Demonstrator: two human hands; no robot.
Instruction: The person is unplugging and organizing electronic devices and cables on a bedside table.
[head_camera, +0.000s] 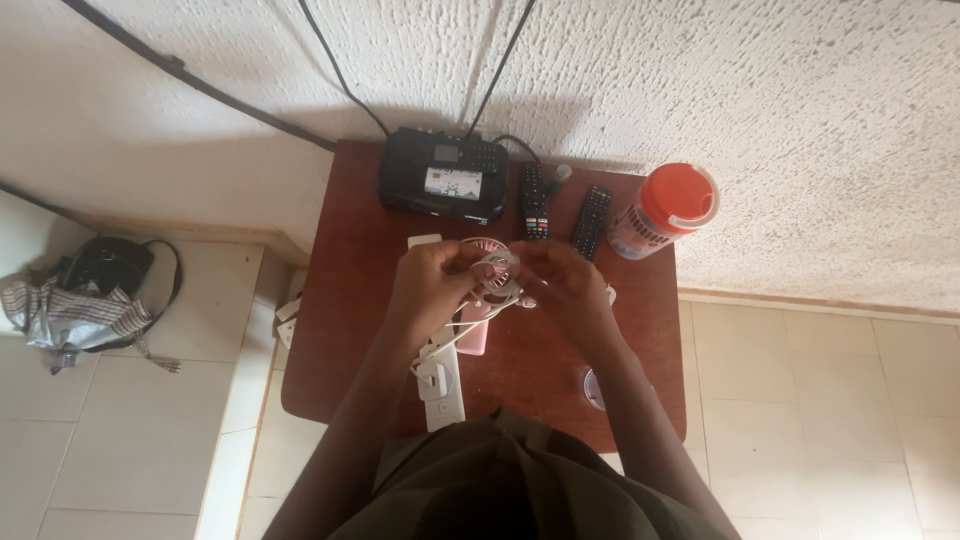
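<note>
left hand (432, 275) and right hand (562, 280) both grasp a small pink fan (492, 268) above the table (350, 330) middle | white cable (455, 335) hangs down – power strip (443, 385) beneath, near front edge | back edge: black box (440, 180), two remotes (560, 212), orange-lidded canister (665, 212) – well apart

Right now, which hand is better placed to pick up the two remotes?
Probably the right hand: it sits just below the two remotes, while the left hand, also holding the white cable, is farther away.
</note>
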